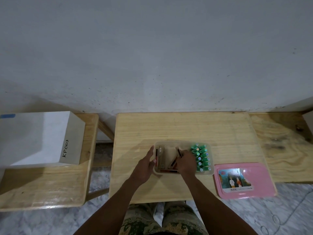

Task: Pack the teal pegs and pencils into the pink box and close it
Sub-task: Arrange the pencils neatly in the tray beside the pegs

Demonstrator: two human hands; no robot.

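Observation:
A translucent box (183, 142) stands in the middle of the wooden table (186, 126). Several teal pegs (201, 157) stand packed upright in its right end. Flat packs of pencils (160, 157) lie in its left part. My left hand (147, 162) rests against the box's left wall with straight fingers. My right hand (186, 161) reaches into the box and pinches a dark pencil pack (179, 152), tilted. The pink lid (244, 180), with a picture label, lies flat on the table to the right of the box.
A white carton (42, 138) marked KP003 sits on a wooden stool at the left. Another wooden surface (284, 143) adjoins the table on the right. A grey wall rises just behind. My legs show below the table's front edge.

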